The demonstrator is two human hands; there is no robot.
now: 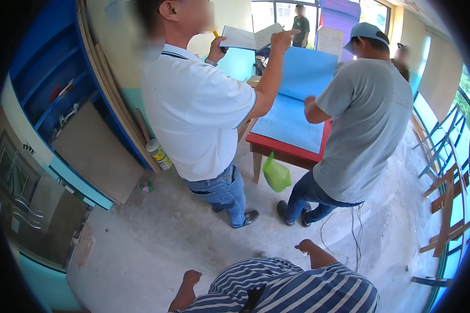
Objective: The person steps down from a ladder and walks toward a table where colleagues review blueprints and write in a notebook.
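Note:
My left hand (192, 277) hangs low over the concrete floor at the bottom of the head view, fingers curled in, with nothing seen in it. On the other side of my striped shirt (277, 287), my right hand (306, 246) is also curled, and no object shows in it. Neither hand touches anything. Ahead stands a red-edged table (282, 150) with blue sheet material (292, 121) spread on it and rising at its far end. A green plastic bag (276, 173) hangs by the table's near edge.
A person in white (198, 104) holds an open book (251, 38) and points right. Another in grey (368, 120) reaches over the table. Cables (357, 235) trail on the floor. Wooden and metal frames (449, 198) line the right; a blue cabinet (47, 68) stands left.

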